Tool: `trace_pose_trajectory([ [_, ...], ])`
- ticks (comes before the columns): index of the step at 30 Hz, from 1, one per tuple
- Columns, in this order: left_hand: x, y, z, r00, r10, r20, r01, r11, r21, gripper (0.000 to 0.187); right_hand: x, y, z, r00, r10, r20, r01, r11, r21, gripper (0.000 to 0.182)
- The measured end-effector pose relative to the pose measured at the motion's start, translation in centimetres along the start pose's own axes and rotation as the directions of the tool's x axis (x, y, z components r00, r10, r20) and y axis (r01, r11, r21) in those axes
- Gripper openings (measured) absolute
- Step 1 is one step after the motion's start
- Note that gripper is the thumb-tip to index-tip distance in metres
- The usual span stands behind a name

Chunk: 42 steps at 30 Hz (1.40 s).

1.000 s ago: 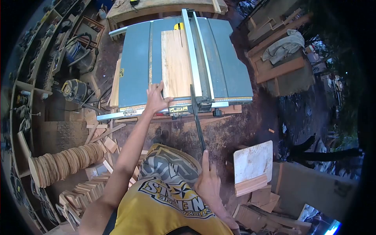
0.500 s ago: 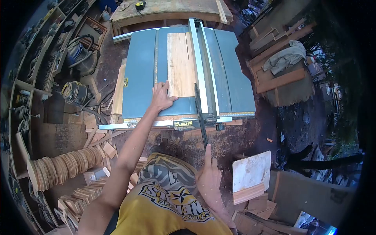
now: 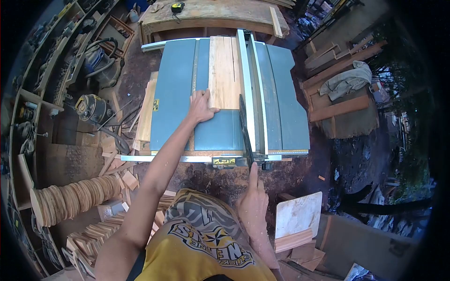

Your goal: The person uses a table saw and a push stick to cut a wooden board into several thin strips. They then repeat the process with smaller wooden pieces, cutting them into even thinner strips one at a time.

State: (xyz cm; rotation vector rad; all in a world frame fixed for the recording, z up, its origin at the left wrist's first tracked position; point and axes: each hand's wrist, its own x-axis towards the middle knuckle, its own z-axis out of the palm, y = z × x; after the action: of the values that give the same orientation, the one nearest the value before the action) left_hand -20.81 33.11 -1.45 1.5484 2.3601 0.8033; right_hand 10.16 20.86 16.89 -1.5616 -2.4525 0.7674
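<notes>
A pale wooden board [image 3: 222,89] lies flat on the blue-grey table saw top [image 3: 173,89], its right edge along the metal fence [image 3: 250,89]. A thin dark slit runs into the board from its far end, near the fence. My left hand [image 3: 202,107] grips the board's near left corner, fingers on the left side and thumb at the near edge. In my right hand [image 3: 253,194] is a long black push stick [image 3: 245,131], index finger stretched along it. Its far tip meets the board's near right corner beside the fence. The saw blade cannot be made out.
Behind the saw stands a wooden workbench [image 3: 206,16] with a tape measure [image 3: 177,7]. Shop vacuums [image 3: 93,108] stand at left. Stacked round wooden pieces [image 3: 77,199] and offcuts lie at lower left. A white panel [image 3: 300,213] leans at lower right.
The board has slid farther away along the fence, with my left hand and the push stick following it. The slit in the board is longer. The camera view has shifted slightly.
</notes>
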Motion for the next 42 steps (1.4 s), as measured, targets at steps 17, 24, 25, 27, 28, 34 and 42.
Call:
trace_pose_trajectory([
  [17,8.4,-2.2,0.4,1.0,-0.029,0.007,0.029,0.999,0.024,0.083,8.5,-1.5,0.4,0.999,-0.05,0.001,0.05,0.995,-0.083,0.089],
  [24,12.3,-3.3,0.6,0.999,-0.033,0.017,0.033,0.999,0.035,0.083,12.8,-2.4,0.5,0.998,-0.061,-0.019,0.058,0.991,-0.125,0.085],
  [25,12.8,-3.5,0.6,1.0,-0.025,0.01,0.024,0.999,0.044,0.083,13.5,-2.5,0.4,0.998,-0.066,-0.021,0.063,0.991,-0.119,0.084],
  [27,13.8,-4.1,0.8,1.0,-0.004,-0.004,0.004,0.998,0.063,0.082,15.0,-2.9,0.2,0.997,-0.078,-0.029,0.075,0.992,-0.105,0.084],
  [28,14.5,-4.4,0.9,1.0,-0.009,0.007,0.009,0.998,0.057,0.082,15.7,-3.2,-0.2,0.997,-0.071,-0.041,0.068,0.994,-0.086,0.079],
  [34,20.8,-4.1,-1.7,0.962,-0.166,0.216,0.129,0.976,0.173,0.084,21.4,-5.0,-2.0,0.992,-0.107,-0.064,0.101,0.99,-0.096,0.074],
  [42,24.3,-5.9,1.7,0.961,-0.276,0.005,0.276,0.96,0.051,0.083,34.1,-6.1,-1.6,0.96,-0.201,-0.194,0.196,0.98,-0.045,0.056],
])
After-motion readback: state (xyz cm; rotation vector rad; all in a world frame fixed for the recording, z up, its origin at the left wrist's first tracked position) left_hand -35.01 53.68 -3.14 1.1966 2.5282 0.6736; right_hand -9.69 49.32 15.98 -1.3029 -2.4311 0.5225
